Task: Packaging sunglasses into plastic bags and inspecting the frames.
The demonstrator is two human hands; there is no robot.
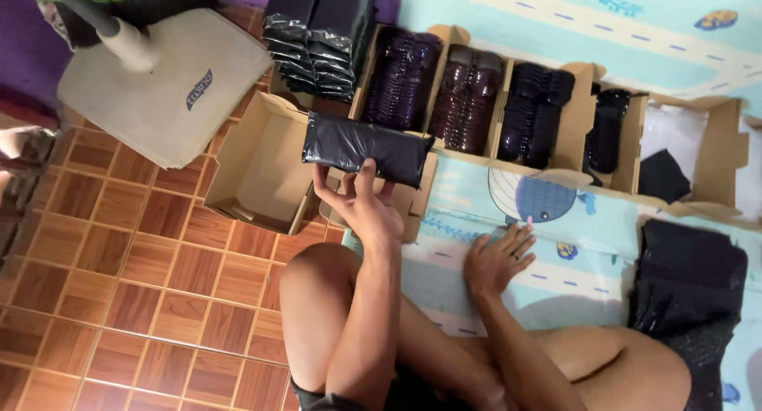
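Black plastic packet (363,147) sits mid-frame, held flat over the open cardboard box (258,169), left hand (361,200) fingers clamped under its lower edge for support. Right hand (496,260) lies lower centre, fingers spread flat on the play mat (556,220), bracing. Dark stacked packets in the row of boxes (508,109) above.

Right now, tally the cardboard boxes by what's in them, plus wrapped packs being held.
Boxes with dark stacked pieces: 4, first, last
Open boxes with no dark stacks showing: 2
Black wrapped pack in left hand: 1
Total: 7
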